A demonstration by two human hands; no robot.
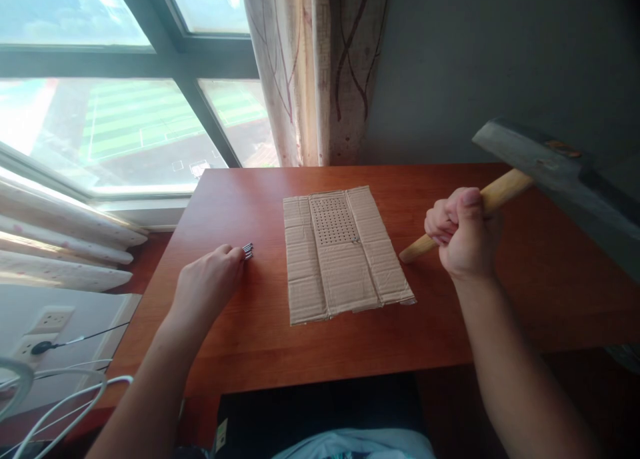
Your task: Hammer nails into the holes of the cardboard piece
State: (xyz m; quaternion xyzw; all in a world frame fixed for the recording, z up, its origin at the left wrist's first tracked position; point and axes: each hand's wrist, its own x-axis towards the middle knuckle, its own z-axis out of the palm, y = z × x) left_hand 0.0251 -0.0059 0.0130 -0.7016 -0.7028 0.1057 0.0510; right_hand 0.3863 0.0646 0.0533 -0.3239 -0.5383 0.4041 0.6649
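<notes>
1. The right hand [463, 232] is fisted tight around the hammer [550, 162] handle, at 3 o'clock of the cardboard [343, 259]. The head is raised toward 2 o'clock.
2. The left hand [207, 282] pinches nails [248, 249] on the table [250, 352], at 9 o'clock.
3. Risk: gripped mid-handle, the heavy head may swing wide and dent the table.
4. No writing is readable.

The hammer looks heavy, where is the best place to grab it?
Probably on the wooden handle, well back from the heavy grey head, coming at it from the side. The handle is long, round and slim, so a fist closes fully on it, as the right hand does now.
</notes>
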